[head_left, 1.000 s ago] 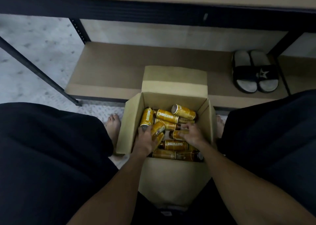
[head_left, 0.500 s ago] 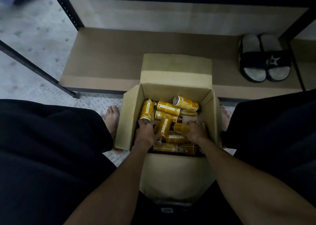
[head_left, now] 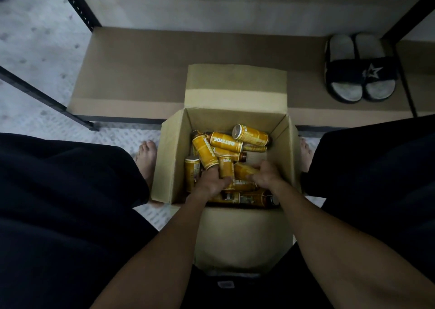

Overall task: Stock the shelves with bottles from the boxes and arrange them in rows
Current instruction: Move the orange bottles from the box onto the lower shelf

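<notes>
- The left hand (head_left: 211, 183) reaches into the box with its fingers curled. Thumb and fingers grip the middle bottle (head_left: 226, 167), which stands nearly upright.
- A slanted bottle (head_left: 205, 152) rises from between the same hand's fingers, leaning away to the left. It looks held as well, though the fingers around its base are hard to make out.
- The right hand (head_left: 267, 179) is curled too. It grips a tilted bottle (head_left: 243, 170) whose far end points towards the left hand.
- The two hands are near each other over the near half of the box.
- The cardboard box (head_left: 235, 118) sits on the floor between the person's knees with its flaps open. The far flap leans over the edge of the shelf.
- Inside lies a loose heap of yellow bottles (head_left: 250, 135) with dark caps, pointing every way. One of them reads OATSIDE (head_left: 226, 141).
- One more bottle (head_left: 191, 170) stands by the box's left wall, just beside the left hand.
- The bottom shelf (head_left: 141, 73) is a brown board right behind the box, and no bottles stand on it.
- A pair of black slides (head_left: 360, 70) with a star mark rests on the right part of the shelf, well apart from the box.
- A black perforated upright (head_left: 77, 5) stands at the shelf's left corner.
- The left foot (head_left: 147, 158) and the right foot (head_left: 306, 153) are bare and flank the box on the pale patterned floor (head_left: 35, 50).
- Dark clothing (head_left: 58, 214) covers the knees on both sides.
</notes>
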